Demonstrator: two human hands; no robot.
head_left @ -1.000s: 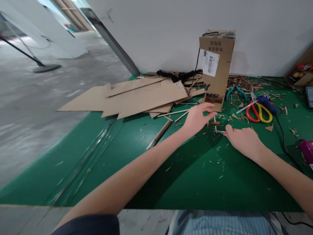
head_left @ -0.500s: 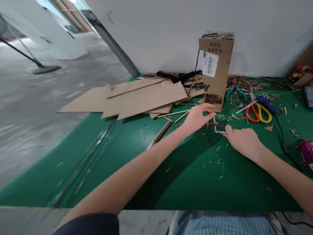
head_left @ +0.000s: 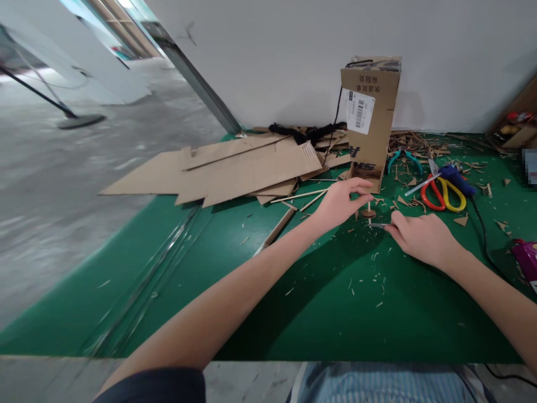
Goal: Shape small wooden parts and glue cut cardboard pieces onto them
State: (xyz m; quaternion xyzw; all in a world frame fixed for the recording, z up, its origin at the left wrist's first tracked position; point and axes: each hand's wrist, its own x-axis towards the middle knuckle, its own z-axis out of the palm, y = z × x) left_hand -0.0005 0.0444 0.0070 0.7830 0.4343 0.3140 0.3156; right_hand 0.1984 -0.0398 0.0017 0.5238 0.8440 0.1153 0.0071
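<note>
My left hand pinches the top of a thin wooden stick between thumb and fingertips, holding it nearly upright above the table. A small round brown disc, apparently cardboard, sits around the stick below my fingers. My right hand is closed on a small craft knife, its handle mostly hidden in the fist. The blade points left and meets the stick's lower end, just under the disc. Pale wood shavings lie scattered below the hands.
Behind the hands stands a tall cardboard box. Cardboard sheets are piled left of it. To the right lie teal pliers, red-and-yellow scissors and a blue glue gun with its cord. A purple packet sits at the right edge.
My right hand and knife have shifted slightly right, and the hand has turned a little. The disc shows at a slightly different tilt. My left hand stays nearly in place on the stick.
</note>
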